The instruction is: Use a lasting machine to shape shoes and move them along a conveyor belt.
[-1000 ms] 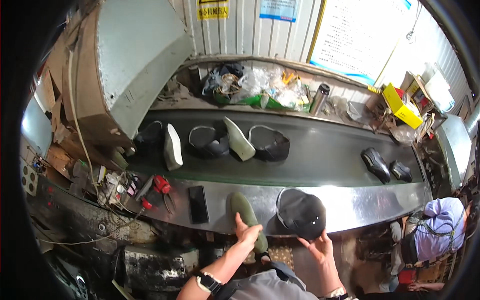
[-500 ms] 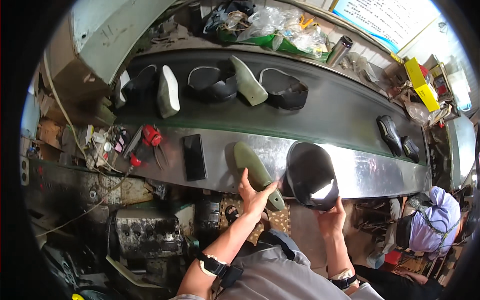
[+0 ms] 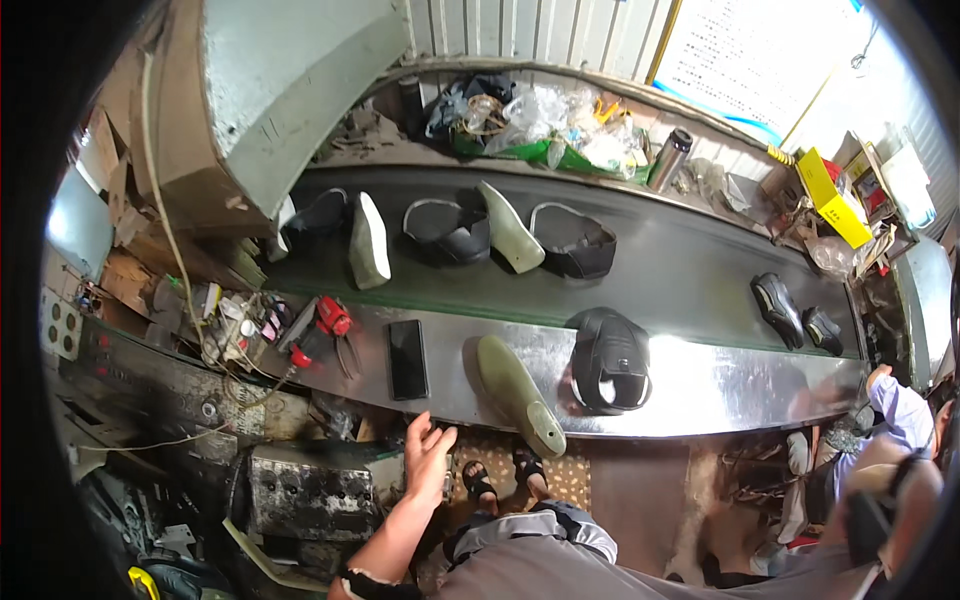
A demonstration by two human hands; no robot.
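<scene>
Left hand (image 3: 428,465) (loosely spread) near black phone (image 3: 408,360) and green shoe last (image 3: 515,385)

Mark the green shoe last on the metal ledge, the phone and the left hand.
Green shoe last (image 3: 513,390), head view: middle of its body.
Phone (image 3: 408,360), head view: its dark screen.
Left hand (image 3: 427,464), head view: middle of the hand.

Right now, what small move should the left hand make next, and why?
Perhaps reach right and steady the green last: the left hand looks empty and is close by, and the last's near end juts past the edge of the metal ledge.
</scene>
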